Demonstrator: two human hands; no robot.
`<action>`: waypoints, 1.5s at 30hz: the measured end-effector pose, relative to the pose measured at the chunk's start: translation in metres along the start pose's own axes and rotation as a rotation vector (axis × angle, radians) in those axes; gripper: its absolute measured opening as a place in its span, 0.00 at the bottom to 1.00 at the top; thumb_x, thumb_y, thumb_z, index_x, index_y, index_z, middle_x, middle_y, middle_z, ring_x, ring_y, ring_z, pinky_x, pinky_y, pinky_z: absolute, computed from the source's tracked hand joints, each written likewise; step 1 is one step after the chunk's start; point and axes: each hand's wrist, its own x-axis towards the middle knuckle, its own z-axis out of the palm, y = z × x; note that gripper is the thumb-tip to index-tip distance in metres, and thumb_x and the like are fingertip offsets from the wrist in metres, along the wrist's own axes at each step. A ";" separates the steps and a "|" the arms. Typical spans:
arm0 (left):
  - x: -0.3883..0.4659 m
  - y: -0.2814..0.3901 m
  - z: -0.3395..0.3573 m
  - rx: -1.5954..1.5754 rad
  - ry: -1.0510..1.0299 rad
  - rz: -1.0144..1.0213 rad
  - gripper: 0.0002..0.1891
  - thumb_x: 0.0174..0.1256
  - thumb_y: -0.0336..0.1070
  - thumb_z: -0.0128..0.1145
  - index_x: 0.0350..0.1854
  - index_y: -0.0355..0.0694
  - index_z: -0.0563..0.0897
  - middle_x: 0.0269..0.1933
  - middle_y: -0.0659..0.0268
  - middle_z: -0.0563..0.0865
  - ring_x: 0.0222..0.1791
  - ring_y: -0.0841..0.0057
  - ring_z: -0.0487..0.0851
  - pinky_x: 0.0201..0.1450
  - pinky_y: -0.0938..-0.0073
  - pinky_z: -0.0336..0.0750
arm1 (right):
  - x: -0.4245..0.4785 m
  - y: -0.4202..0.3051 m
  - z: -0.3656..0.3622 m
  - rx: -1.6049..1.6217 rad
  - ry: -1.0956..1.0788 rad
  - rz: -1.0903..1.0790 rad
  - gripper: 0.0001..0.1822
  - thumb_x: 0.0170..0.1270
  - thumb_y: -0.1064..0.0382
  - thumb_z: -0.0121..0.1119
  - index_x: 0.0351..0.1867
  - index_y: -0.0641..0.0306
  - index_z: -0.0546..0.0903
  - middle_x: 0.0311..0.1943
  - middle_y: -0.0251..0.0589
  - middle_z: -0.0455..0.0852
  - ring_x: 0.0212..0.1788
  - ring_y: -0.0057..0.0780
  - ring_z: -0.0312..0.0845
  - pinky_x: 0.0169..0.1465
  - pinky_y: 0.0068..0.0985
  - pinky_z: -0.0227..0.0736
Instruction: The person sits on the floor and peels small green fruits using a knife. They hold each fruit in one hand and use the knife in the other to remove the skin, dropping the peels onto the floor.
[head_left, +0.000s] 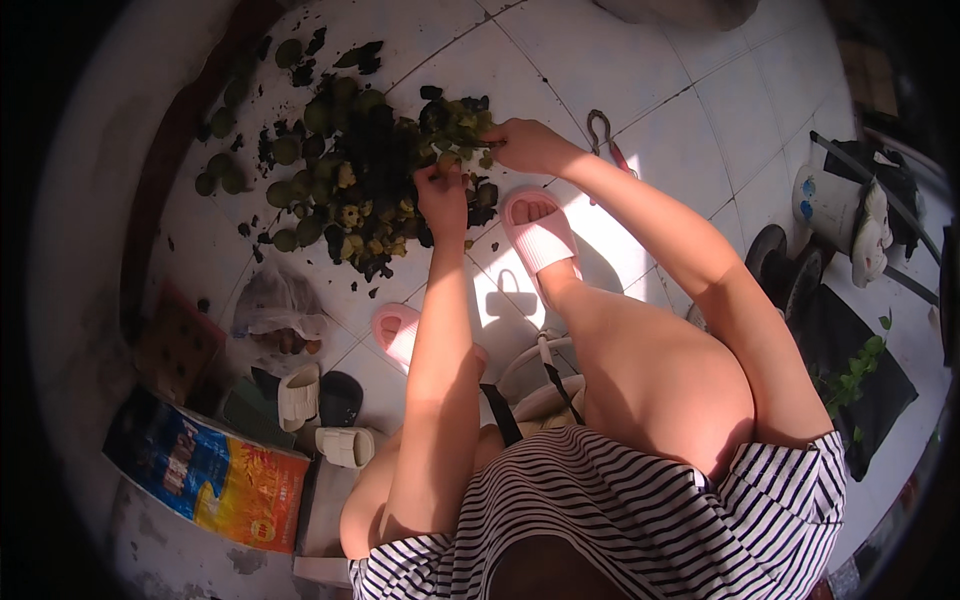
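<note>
A pile of round green fruits, yellowish pieces and blackened husk pieces lies on the floor at the upper left; they look like walnuts in their husks. At the pile's right edge, my left hand pinches a small yellow-green fruit between thumb and fingers. My right hand, just right of it, grips a thin dark object pointing toward the pile; whether it is a blade or a stick is unclear. Its fingertips are partly hidden.
A red-handled tool lies right of my right hand. My pink slippers stand below the pile. At left are a clear plastic bag, cream slippers and a printed sack. A white bucket lies at right.
</note>
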 end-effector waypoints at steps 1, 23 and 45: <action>-0.002 0.002 0.000 -0.081 -0.007 -0.059 0.15 0.69 0.33 0.55 0.51 0.34 0.66 0.42 0.56 0.82 0.38 0.73 0.84 0.40 0.73 0.82 | -0.003 0.005 -0.001 0.043 0.009 -0.022 0.20 0.58 0.61 0.52 0.52 0.56 0.83 0.38 0.49 0.87 0.40 0.46 0.83 0.46 0.36 0.77; 0.007 0.001 -0.004 0.445 0.146 0.118 0.17 0.64 0.37 0.60 0.49 0.31 0.74 0.32 0.60 0.84 0.33 0.75 0.84 0.35 0.74 0.79 | -0.061 -0.040 0.027 -0.330 0.111 -0.108 0.23 0.56 0.65 0.54 0.56 0.59 0.77 0.28 0.52 0.84 0.34 0.48 0.83 0.36 0.39 0.78; -0.008 0.013 0.038 0.311 0.155 0.153 0.15 0.64 0.33 0.59 0.48 0.33 0.71 0.41 0.55 0.85 0.38 0.72 0.84 0.40 0.71 0.77 | 0.012 -0.038 -0.009 -0.201 -0.022 -0.071 0.15 0.55 0.59 0.57 0.42 0.60 0.85 0.34 0.48 0.87 0.38 0.46 0.83 0.43 0.38 0.78</action>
